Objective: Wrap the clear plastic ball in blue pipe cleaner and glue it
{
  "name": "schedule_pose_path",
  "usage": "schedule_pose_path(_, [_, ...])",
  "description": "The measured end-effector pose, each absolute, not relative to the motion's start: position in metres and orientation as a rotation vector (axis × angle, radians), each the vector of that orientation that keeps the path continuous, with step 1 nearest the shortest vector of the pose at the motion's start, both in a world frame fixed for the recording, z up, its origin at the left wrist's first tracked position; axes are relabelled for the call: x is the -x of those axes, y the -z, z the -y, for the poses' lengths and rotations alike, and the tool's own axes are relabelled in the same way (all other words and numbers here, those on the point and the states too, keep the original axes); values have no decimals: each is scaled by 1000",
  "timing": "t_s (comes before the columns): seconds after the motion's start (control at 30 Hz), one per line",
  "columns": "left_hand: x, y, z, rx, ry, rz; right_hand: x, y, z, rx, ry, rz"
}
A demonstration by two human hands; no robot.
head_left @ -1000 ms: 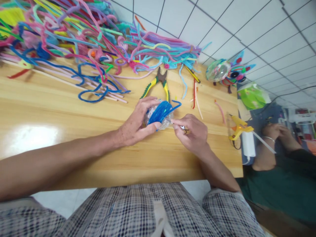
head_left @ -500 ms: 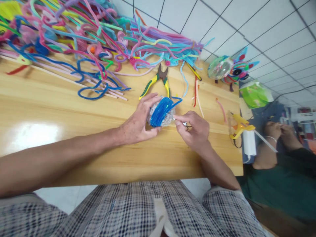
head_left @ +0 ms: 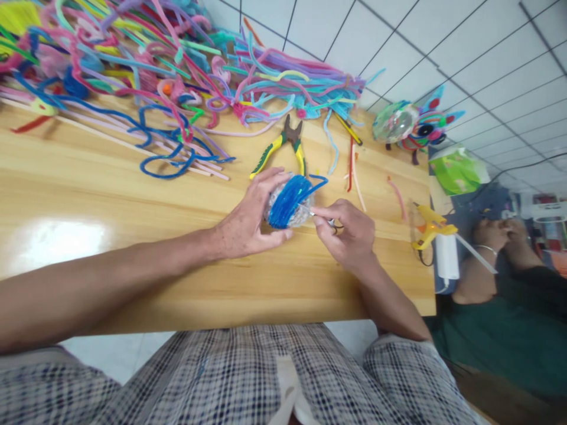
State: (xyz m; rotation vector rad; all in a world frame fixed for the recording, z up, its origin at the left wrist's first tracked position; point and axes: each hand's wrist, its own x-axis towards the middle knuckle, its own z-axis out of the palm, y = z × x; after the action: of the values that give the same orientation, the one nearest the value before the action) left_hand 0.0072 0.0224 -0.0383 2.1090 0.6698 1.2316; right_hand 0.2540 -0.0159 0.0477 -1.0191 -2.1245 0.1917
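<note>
My left hand (head_left: 252,221) is wrapped around the far and near sides of a greyish round ball (head_left: 301,217). Several turns of blue pipe cleaner (head_left: 286,203) cover its middle, and one loose end sticks out at the upper right. In my right hand (head_left: 348,230), thumb and forefinger pinch a thin silvery pointed tool (head_left: 312,213), whose exact kind is not clear. Its tip points at the ball's right side, by the edge of the blue turns. Just beyond the ball lie pliers (head_left: 292,139) with yellow and green handles, jaws away from me.
Tangled coloured pipe cleaners (head_left: 133,65) heap up at the back left. A pipe-cleaner animal figure (head_left: 425,127) stands at the back right. Near the table's right edge are a yellow glue gun (head_left: 432,227) and a green packet (head_left: 458,168). Another person (head_left: 496,319) sits at the right.
The silvery tool's tip now shows further left, against the blue turns. My left thumb has shifted slightly right along the ball; otherwise both hands stay in place.
</note>
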Motion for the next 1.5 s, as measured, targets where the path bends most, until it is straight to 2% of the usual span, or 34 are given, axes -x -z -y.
schedule_pose_path(1.5, [-2,29,-19,-2043,-1200,-605,-253,-49,18,1016,-223,2142])
